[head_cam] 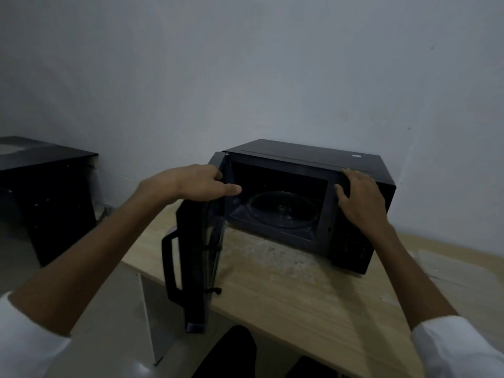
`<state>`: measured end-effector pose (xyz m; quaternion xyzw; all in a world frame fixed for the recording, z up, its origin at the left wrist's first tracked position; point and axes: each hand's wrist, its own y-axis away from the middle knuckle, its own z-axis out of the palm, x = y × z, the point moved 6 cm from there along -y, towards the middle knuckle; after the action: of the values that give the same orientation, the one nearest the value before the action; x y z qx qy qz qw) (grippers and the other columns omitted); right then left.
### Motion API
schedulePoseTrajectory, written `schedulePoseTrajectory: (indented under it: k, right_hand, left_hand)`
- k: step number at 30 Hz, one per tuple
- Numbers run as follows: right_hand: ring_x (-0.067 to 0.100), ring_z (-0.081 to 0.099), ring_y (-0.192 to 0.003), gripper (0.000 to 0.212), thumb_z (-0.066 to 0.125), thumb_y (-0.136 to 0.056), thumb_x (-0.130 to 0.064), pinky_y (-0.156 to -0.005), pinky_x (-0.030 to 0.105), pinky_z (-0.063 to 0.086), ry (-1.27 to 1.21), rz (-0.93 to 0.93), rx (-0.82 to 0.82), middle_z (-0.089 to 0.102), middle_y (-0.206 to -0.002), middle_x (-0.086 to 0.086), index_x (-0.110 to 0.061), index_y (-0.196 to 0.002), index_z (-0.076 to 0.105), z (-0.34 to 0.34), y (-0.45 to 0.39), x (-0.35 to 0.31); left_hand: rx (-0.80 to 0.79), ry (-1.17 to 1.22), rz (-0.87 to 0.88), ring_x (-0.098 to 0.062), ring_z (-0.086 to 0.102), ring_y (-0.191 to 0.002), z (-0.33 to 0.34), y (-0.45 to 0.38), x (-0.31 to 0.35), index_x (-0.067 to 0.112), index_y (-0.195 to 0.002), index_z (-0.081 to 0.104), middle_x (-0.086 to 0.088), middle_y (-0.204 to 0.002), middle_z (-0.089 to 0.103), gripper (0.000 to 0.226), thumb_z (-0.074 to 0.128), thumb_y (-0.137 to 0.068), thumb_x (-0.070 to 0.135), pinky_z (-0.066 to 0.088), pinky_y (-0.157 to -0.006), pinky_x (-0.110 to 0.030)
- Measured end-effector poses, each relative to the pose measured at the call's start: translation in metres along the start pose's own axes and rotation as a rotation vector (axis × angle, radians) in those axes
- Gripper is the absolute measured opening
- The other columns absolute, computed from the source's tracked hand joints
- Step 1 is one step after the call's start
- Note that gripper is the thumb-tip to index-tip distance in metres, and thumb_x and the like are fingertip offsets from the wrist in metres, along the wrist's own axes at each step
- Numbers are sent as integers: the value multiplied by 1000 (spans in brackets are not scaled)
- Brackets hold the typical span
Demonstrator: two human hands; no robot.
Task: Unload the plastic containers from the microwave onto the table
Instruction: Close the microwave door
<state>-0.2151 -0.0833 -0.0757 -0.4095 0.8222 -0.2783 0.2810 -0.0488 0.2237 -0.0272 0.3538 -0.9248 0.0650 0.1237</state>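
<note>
A black microwave (362, 170) stands on a light wooden table (286, 290). Its door (196, 257) hangs swung out to the left, handle toward me. Inside the dark cavity I see only the glass turntable (281, 208); no plastic container shows in it. My left hand (196, 184) grips the top edge of the door, thumb pointing into the opening. My right hand (360, 197) lies on the microwave's upper right front corner, fingers curled over the top edge, above the control panel (354, 246).
A black cabinet (46, 192) stands at the left beyond the table's end. Clear plastic sheeting (450, 268) lies on the table at the right. A pale wall rises close behind the microwave. My dark-clothed legs (231, 353) show below the table's near edge.
</note>
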Motion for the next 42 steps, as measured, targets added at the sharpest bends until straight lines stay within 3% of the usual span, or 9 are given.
schedulePoseTrajectory:
  k: [2, 6, 12, 14, 17, 20, 26, 32, 42]
  right_hand:
    - [35, 46, -134, 50, 52, -98, -33, -111, 44, 37, 12, -16, -15, 54, -141, 18, -6, -141, 50, -1, 0, 2]
    - [33, 48, -134, 50, 47, -100, -35, -111, 43, 38, 17, -32, -41, 54, -143, 16, -7, -142, 49, -3, -2, 8]
    - [30, 51, -131, 47, 41, -103, -33, -111, 39, 37, -18, -15, -13, 57, -140, 15, -5, -140, 53, -4, -5, 10]
    - [29, 51, -130, 47, 38, -104, -33, -112, 38, 36, -47, 8, 8, 58, -139, 15, -6, -139, 54, -5, -5, 15]
    - [26, 49, -132, 47, 34, -105, -32, -112, 34, 33, -80, 17, 15, 57, -141, 12, -9, -141, 52, -6, -3, 23]
    - [23, 49, -133, 52, 29, -105, -39, -112, 33, 35, -174, 45, 16, 56, -142, 7, -12, -142, 52, -8, -5, 23]
    - [17, 44, -136, 68, 25, -98, -63, -112, 33, 34, -224, 77, 25, 54, -143, 2, -19, -143, 50, -7, -2, 22]
    - [16, 41, -137, 64, 48, -94, -59, -112, 33, 35, -134, 86, 54, 53, -143, 2, -21, -146, 46, -2, -2, 22]
    - [15, 46, -131, 56, 54, -94, -53, -105, 23, 31, -82, 79, 91, 59, -136, 1, -20, -139, 54, -1, -6, 23]
  left_hand:
    - [4, 16, 42, -30, 56, -117, 8, -1, 14, 7, -124, 57, -16, -139, 56, 66, 50, -90, 63, 42, -94, -36]
    - [58, 54, 121, -27, 48, -133, 25, -6, 44, 7, -146, 41, -13, -150, 47, 81, 46, -90, 65, 40, -108, -36]
    - [176, -37, 221, -37, 49, -123, 49, -31, 91, 1, -108, 59, -28, -133, 52, 74, 24, -96, 65, 41, -99, -42]
    - [175, -31, 239, -37, 42, -131, 59, -45, 104, -4, -120, 55, -28, -136, 50, 82, 20, -96, 66, 37, -108, -45]
    - [182, 40, 298, -33, 18, -150, 72, -61, 118, -3, -150, 28, -24, -159, 25, 87, 20, -96, 65, 22, -122, -46]
    - [219, 67, 378, -27, 6, -154, 80, -78, 129, 1, -156, 12, -19, -165, 11, 82, 24, -100, 59, 15, -125, -43]
    - [318, 21, 476, -26, 6, -154, 91, -112, 142, 2, -156, 12, -15, -165, 13, 73, 35, -102, 46, 21, -123, -41]
    - [390, -23, 523, -27, 10, -154, 95, -129, 148, 1, -156, 13, -17, -164, 15, 74, 39, -102, 44, 18, -122, -35]
    - [517, 67, 607, -24, 31, -147, 90, -147, 140, 7, -150, 38, -12, -156, 40, 66, 46, -98, 47, 29, -117, -33]
